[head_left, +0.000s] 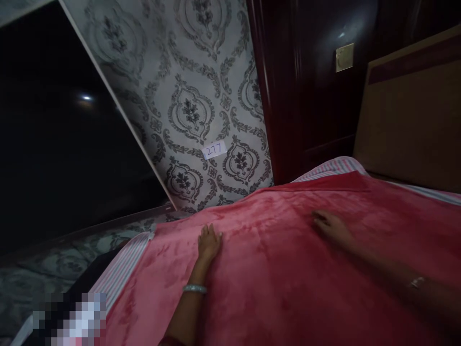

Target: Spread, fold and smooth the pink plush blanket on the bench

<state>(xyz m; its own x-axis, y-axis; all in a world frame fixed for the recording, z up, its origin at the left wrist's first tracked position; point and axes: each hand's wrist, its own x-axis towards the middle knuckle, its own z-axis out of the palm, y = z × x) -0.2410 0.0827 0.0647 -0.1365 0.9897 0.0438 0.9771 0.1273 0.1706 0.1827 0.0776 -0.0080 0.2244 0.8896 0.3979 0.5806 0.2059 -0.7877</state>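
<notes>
Left hand [209,243] flat, right hand [332,227] curled, grip unclear, red blanket [262,274] between, edge [230,208] beyond

My view cuts off the red blanket [252,288] at the bottom and at the right, so I can't see its near end. Over the blanket my right hand [331,227] is blurred, and I can't tell whether its curled fingers pinch any cloth; the band [417,282] on that wrist is smeared. My left hand [209,244] hides its palm, facing down toward the blanket. Most of the striped sheet [124,257] is covered by the blanket. Left of the blanket, a dark screen [65,144] runs out of view; beyond its right side, so does a cardboard box [410,120].
</notes>
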